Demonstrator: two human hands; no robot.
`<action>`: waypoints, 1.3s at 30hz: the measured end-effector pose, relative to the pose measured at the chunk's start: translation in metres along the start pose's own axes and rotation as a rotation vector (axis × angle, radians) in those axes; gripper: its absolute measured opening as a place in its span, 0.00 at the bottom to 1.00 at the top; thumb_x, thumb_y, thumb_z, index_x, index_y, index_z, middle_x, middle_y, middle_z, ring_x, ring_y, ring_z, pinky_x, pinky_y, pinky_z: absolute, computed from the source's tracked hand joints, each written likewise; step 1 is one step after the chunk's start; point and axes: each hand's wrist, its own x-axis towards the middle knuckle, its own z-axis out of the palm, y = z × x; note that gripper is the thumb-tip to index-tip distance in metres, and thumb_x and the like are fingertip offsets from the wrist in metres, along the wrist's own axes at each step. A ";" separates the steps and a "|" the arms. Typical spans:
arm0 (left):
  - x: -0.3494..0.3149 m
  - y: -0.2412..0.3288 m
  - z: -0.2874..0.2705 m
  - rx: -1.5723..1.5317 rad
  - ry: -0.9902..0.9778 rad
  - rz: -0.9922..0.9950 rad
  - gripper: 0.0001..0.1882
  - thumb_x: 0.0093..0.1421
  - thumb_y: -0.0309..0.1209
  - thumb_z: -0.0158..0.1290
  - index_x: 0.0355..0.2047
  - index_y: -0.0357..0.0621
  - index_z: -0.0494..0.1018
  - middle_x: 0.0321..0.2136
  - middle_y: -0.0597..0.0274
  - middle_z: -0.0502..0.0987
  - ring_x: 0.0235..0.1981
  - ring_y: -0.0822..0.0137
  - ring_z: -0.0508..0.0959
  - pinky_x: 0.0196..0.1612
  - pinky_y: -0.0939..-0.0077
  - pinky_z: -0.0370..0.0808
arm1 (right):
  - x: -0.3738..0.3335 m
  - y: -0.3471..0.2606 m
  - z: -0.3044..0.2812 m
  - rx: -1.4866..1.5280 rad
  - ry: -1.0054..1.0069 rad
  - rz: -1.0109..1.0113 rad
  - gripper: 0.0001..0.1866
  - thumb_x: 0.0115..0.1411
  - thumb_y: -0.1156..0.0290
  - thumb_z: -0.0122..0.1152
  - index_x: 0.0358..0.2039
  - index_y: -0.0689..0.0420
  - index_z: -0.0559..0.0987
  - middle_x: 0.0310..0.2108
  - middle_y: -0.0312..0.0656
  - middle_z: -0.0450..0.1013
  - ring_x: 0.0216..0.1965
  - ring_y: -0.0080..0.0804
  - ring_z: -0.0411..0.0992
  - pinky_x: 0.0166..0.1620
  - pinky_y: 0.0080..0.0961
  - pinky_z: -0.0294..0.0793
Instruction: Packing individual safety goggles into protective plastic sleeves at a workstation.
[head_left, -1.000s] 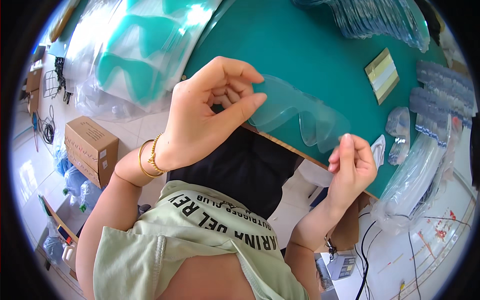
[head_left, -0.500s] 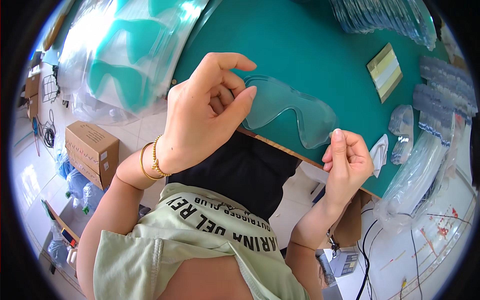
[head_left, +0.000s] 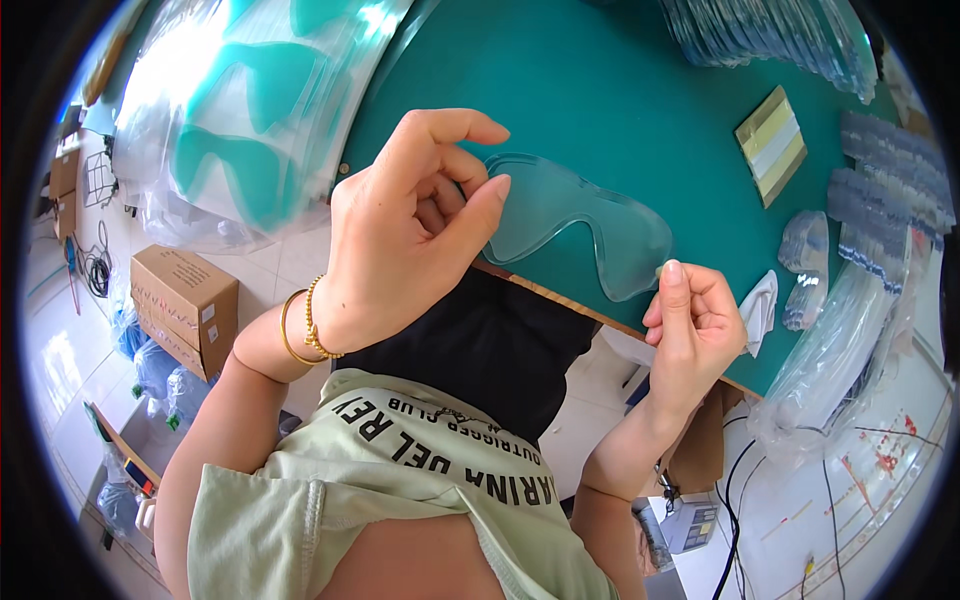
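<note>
Pale floor tiles (head_left: 590,425) surround a green table (head_left: 570,80) and cardboard carton (head_left: 185,308). The left hand (head_left: 405,225) has thumb and forefinger parted, its grip unclear; the right hand (head_left: 695,315) pinches a clear goggle-shaped sheet (head_left: 622,225) over the table's near edge.

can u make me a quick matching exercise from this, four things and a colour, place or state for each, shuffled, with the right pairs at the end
Things
1. clear lens
2. right hand
3. gold bracelets
4. cardboard box

Descriptions
A. around the left wrist
B. brown, toward the picture's left
C. pinching one end of the lens
D. transparent, with a nose-shaped notch

Right pairs
1-D, 2-C, 3-A, 4-B
</note>
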 end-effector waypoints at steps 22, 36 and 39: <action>0.001 0.002 0.001 0.092 -0.023 0.055 0.16 0.58 0.18 0.59 0.47 0.38 0.73 0.22 0.70 0.75 0.18 0.83 0.70 0.22 0.87 0.66 | 0.173 -0.048 -0.034 -1.285 0.132 -0.122 0.45 0.57 0.42 0.67 0.55 0.74 0.68 0.47 0.63 0.77 0.50 0.54 0.77 0.54 0.36 0.73; -0.002 -0.002 -0.002 0.109 -0.006 0.074 0.15 0.57 0.20 0.59 0.45 0.40 0.74 0.19 0.69 0.74 0.15 0.76 0.72 0.21 0.81 0.68 | -0.001 -0.046 0.013 -0.743 0.099 -0.188 0.22 0.63 0.65 0.63 0.52 0.63 0.69 0.35 0.60 0.79 0.38 0.61 0.78 0.41 0.48 0.76; -0.001 -0.001 -0.001 0.111 0.000 0.066 0.15 0.57 0.20 0.59 0.46 0.41 0.74 0.20 0.68 0.74 0.16 0.76 0.72 0.22 0.81 0.68 | 0.000 -0.044 -0.004 -0.822 0.146 -0.181 0.22 0.64 0.66 0.62 0.52 0.64 0.69 0.37 0.60 0.79 0.38 0.60 0.78 0.42 0.48 0.76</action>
